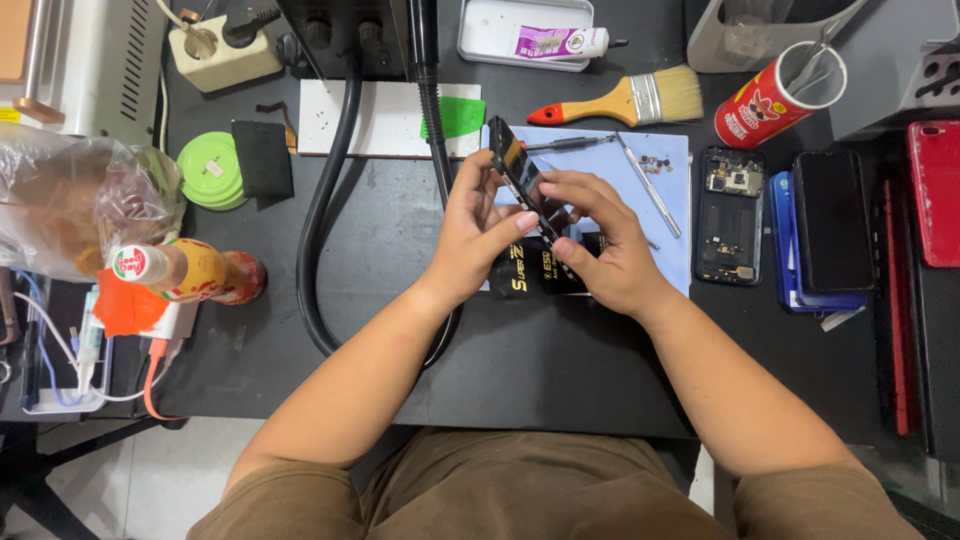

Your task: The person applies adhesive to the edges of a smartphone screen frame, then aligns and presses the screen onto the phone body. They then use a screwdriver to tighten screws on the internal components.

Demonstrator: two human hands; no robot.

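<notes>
Together, left hand [478, 225] and right hand [600, 245] clamp a phone [522, 178]; red can [778, 97] holds scissors [822, 45].

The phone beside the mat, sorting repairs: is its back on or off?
Off. The phone lies with its inner boards and camera module exposed, right of the blue mat.

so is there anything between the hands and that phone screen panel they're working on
No, nothing visible. Both hands already grip the black phone screen panel directly: the left hand from the left, the right hand from the right, with bare fingers on its edges. It is held tilted above the light blue mat.
</notes>
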